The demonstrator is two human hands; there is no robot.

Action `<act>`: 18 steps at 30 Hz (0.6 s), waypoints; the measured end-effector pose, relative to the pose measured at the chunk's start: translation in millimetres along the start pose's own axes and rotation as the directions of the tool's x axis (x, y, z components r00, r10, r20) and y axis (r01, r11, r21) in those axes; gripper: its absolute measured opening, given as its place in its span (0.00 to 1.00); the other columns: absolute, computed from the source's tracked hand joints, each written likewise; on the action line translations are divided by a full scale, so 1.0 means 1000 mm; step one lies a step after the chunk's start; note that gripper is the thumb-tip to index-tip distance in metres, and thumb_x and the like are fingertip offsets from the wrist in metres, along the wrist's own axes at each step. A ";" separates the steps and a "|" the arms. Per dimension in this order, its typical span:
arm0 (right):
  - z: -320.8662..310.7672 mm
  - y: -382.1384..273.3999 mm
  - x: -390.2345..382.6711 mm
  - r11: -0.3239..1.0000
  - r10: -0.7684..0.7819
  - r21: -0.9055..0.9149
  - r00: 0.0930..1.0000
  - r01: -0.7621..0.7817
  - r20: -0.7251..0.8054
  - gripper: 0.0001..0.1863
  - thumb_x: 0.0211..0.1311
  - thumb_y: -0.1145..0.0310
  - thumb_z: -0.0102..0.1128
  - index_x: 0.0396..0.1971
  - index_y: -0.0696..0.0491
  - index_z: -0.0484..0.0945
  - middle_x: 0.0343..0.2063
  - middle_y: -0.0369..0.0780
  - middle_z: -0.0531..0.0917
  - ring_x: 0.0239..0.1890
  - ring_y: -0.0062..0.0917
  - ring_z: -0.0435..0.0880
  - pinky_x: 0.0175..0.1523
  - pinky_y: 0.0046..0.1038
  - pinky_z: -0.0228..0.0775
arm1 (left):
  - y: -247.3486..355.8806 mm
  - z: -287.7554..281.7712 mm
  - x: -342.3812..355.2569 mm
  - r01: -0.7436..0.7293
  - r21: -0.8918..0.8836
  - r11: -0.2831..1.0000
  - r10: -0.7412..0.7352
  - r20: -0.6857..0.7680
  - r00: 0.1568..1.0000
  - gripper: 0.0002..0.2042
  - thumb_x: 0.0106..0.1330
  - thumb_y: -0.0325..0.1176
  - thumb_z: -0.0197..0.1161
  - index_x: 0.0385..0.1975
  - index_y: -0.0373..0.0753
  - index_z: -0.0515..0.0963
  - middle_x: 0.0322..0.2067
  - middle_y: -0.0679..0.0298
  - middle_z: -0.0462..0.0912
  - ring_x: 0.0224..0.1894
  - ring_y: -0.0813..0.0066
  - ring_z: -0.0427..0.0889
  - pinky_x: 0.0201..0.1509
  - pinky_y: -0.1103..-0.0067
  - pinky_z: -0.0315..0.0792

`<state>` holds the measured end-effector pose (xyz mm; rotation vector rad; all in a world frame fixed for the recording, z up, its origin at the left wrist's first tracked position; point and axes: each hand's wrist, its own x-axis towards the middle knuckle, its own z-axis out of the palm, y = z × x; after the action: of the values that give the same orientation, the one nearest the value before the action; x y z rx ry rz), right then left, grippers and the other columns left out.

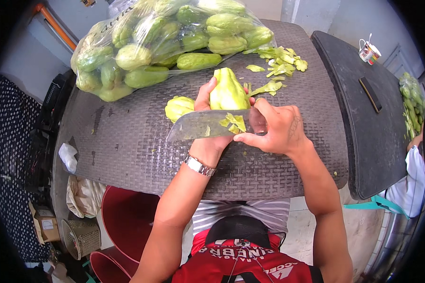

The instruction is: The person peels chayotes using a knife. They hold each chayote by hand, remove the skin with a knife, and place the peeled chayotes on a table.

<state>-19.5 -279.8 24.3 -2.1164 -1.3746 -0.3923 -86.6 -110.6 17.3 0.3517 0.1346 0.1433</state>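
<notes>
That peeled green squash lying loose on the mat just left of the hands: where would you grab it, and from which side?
Probably across the peeled squash's rounded middle, coming straight down from above. It lies on its side on the woven table, and the knife blade held by the right hand sits just below it, with the left hand close on the right, so top and left are the free sides.

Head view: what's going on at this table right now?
A person is peeling a pale green chayote over a dark woven table. The left hand holds the chayote up, and the right hand holds a broad knife across it, with bits of peel stuck to the blade. Another chayote lies just left of the hands. Peel scraps are piled farther back, beside a clear plastic bag full of chayotes.
</notes>
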 end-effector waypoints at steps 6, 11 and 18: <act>0.002 0.001 -0.001 1.000 -0.025 0.002 0.999 0.026 -0.023 0.44 0.44 0.29 0.74 0.44 0.57 0.80 0.18 0.39 0.84 0.19 0.35 0.86 0.27 0.37 0.76 | 0.000 -0.001 0.000 0.015 -0.011 1.000 -0.015 0.029 0.999 0.22 0.71 0.52 0.59 0.49 0.38 0.77 0.38 0.50 0.85 0.40 0.52 0.87 0.48 0.61 0.84; -0.001 -0.001 -0.001 1.000 -0.004 0.023 1.000 0.004 -0.002 0.44 0.44 0.29 0.74 0.44 0.57 0.80 0.16 0.38 0.82 0.17 0.35 0.85 0.26 0.36 0.76 | 0.000 0.000 -0.001 0.012 -0.013 1.000 -0.012 0.025 1.000 0.22 0.71 0.51 0.59 0.49 0.37 0.77 0.38 0.49 0.85 0.40 0.52 0.87 0.48 0.60 0.83; -0.004 0.007 0.002 1.000 -0.020 0.007 1.000 0.021 -0.016 0.38 0.44 0.30 0.74 0.37 0.53 0.79 0.15 0.36 0.82 0.17 0.34 0.85 0.26 0.36 0.75 | 0.000 -0.003 0.001 0.015 -0.022 1.000 -0.014 0.035 0.999 0.22 0.70 0.50 0.59 0.51 0.36 0.77 0.39 0.48 0.85 0.40 0.51 0.87 0.50 0.60 0.83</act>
<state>-12.3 -283.0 26.7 -2.0910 -1.3879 -0.4111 -86.0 -109.3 14.8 0.3303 0.1015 0.1240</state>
